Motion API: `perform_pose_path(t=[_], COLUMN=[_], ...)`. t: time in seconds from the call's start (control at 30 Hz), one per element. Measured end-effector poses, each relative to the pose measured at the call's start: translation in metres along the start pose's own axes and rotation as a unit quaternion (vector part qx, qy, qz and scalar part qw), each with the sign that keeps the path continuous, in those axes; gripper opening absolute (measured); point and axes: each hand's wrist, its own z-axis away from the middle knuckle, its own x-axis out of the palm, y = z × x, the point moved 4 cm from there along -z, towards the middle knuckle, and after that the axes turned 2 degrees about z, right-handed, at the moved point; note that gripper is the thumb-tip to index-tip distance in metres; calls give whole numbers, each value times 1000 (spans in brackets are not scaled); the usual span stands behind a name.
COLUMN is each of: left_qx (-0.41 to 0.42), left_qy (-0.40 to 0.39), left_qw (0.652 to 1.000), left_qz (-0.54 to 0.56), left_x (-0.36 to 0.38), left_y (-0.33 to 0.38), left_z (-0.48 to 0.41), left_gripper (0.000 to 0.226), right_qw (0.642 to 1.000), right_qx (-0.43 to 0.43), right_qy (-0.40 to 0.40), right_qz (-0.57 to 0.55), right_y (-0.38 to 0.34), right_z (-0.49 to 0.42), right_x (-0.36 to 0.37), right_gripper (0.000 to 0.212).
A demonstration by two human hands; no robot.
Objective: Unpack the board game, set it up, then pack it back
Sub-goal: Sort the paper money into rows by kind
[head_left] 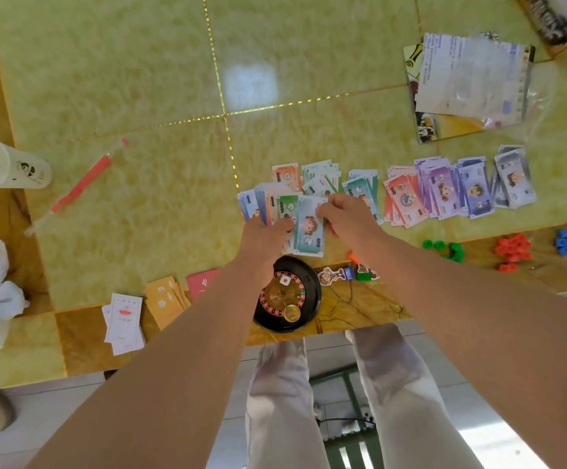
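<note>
Head view: both hands are over the desk (106,96), prob. midway thru sorting the play money by value. L hand (265,231) grips a fanned wad of notes (272,201). R hand (346,211) pinches the top edge of a teal 500 note (309,231) at the front of that fan. Neither hand is free.

Sorted money lies in a row just beyond the hands: orange pile (285,176), green pile (321,181), teal pile (360,189), red pile (400,198), purple piles (444,187), grey pile (512,181).

To do it well:
- Peel one note only. They look thin & may cling, so slide w/ the thumb before lifting.
- Read the number, not just the colour: green & teal look v. close.
- The 500 likely goes on the teal pile, right beside the R hand, so a short move.
- Piles overlap at the edges, esp. red/purple. Square them up & keep gaps, else packing back gets slow.
- Roulette wheel (287,294) sits under the L forearm near the desk edge. Keep arms lifted so nothing gets knocked off.
</note>
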Motion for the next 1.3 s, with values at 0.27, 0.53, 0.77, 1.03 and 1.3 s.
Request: perform_pose_path(t=[0.27, 0.53, 0.77, 1.03, 1.3], left_qx=[-5, -19, -17, -23, -19], left_qy=[-1, 28, 39, 51, 36], left_qw=[1000, 999, 999, 998, 999], left_qz=[14, 29, 31, 14, 1], left_x=[12, 33, 51, 53, 67], left_y=[-1, -3, -5, -8, -3], left_z=[9, 11, 4, -14, -14], left_gripper=[12, 18, 23, 15, 13], right_qw=[998, 997, 988, 967, 998], right_qx=[8, 9, 14, -36, -59], right_qy=[8, 78, 150, 226, -11], right_qz=[-62, 2, 40, 113, 32], right_y=[8, 20, 26, 19, 15], right_z=[4, -2, -25, -36, -25], right_x=[-19, -56, -81, -85, -70], right_gripper=[16, 25, 10, 28, 15])
